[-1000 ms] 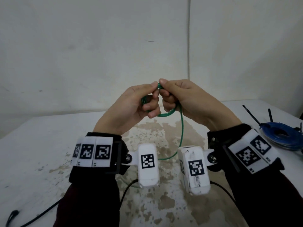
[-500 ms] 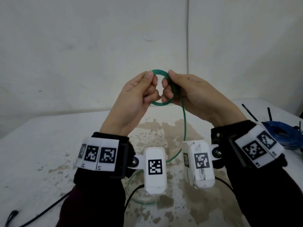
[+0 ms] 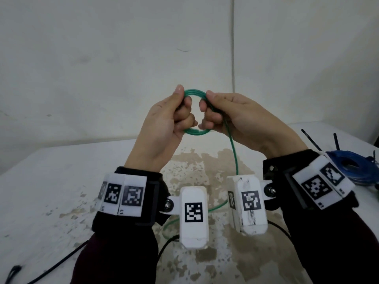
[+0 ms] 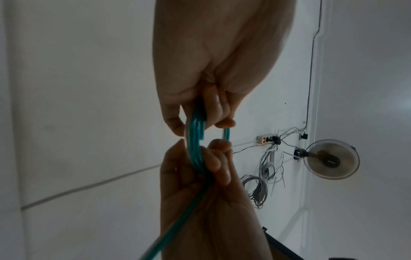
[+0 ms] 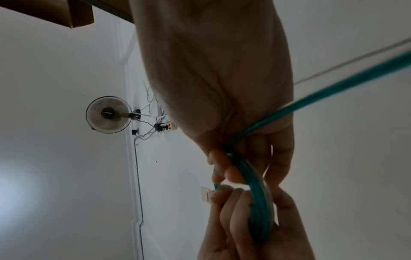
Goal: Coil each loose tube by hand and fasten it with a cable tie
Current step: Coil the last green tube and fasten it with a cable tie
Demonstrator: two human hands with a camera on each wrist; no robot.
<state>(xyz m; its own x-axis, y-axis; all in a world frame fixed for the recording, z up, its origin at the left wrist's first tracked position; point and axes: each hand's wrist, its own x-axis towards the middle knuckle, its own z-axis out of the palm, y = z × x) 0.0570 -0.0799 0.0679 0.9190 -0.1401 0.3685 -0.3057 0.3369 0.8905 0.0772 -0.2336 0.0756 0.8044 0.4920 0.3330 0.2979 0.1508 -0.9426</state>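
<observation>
A thin green tube [image 3: 195, 92] is wound into a small coil of several turns, held up in front of the wall above the table. My left hand [image 3: 173, 117] grips the coil's left side, thumb on top and fingers curled through the ring. My right hand [image 3: 218, 113] grips the right side the same way. The tube's loose tail [image 3: 233, 152] hangs from the right hand down to the table and runs behind the wrist cameras. The left wrist view shows the bundled green strands [image 4: 195, 140] passing between both hands; in the right wrist view the strands [image 5: 259, 198] curve from one hand into the other.
A blue tube coil [image 3: 356, 167] lies at the table's right edge, with black cable ties [image 3: 311, 140] sticking up beside it. The white table [image 3: 51, 181] has a worn brown patch in the middle. Black cables trail off its near left edge.
Both hands have risen with the coil. They have moved slightly apart, so the ring now shows open between them; a second ago it was bunched between the fingers.
</observation>
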